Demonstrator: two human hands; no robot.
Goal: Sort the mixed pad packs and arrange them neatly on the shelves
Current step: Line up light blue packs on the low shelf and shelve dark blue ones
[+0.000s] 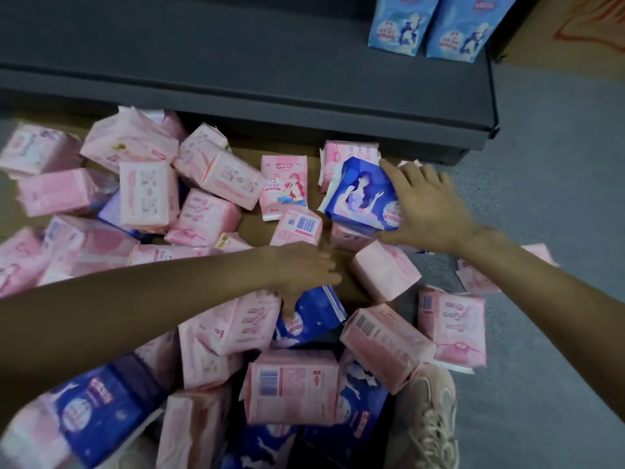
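Dark blue pad pack (363,194), printed figure on its face, sits tilted atop the pink packs at the far right of the pile, just in front of the shelf. Right hand (427,206) grips it by its right edge: fingers spread over the top corner, thumb under the lower edge.

Second dark blue pack (313,316) lies lower, wedged between pink packs near the pile's middle. Left hand (302,269) reaches across from the left, thumb pressed on this pack's face; the fingers point right over it, blurred, so cannot tell whether they curl round it.

Pile of pink pad packs (142,198) spreads over the floor at all angles, some showing barcodes, one showing a red-haired cartoon figure (287,187). More dark blue packs poke out at bottom left (94,404) and bottom centre.

Dark grey shelf (236,62) runs across the top. Two light blue packs (436,25) stand upright side by side, touching, at its right end.

Beige sneaker (429,418) at bottom right, on grey floor (548,231).
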